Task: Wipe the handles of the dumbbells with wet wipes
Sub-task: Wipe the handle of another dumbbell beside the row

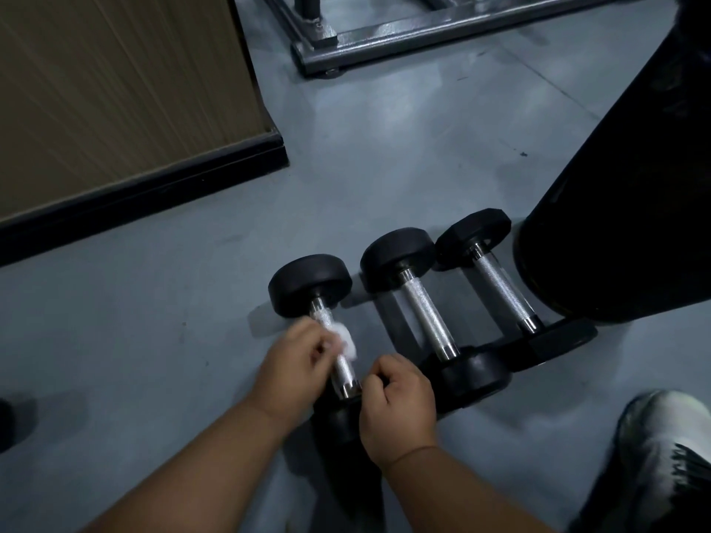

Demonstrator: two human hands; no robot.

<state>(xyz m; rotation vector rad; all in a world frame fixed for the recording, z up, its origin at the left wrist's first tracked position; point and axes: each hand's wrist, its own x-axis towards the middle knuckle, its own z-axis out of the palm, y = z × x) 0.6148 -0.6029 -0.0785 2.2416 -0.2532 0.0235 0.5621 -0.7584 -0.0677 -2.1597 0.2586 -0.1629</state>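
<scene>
Three black dumbbells with knurled metal handles lie side by side on the grey floor. My left hand point(294, 365) pinches a small white wet wipe point(346, 340) against the handle of the left dumbbell point(311, 284), about midway along it. My right hand point(398, 407) is curled over the near end of that same dumbbell, gripping where the handle meets the near weight, which it mostly hides. The middle dumbbell point(425, 315) and the right dumbbell point(500, 288) lie untouched.
A large black cylinder point(615, 209) stands right behind the right dumbbell. A wooden-panelled wall with a black skirting point(146, 186) runs at the left. A grey metal frame base point(423, 30) sits at the back. A shoe point(658, 459) is at the lower right.
</scene>
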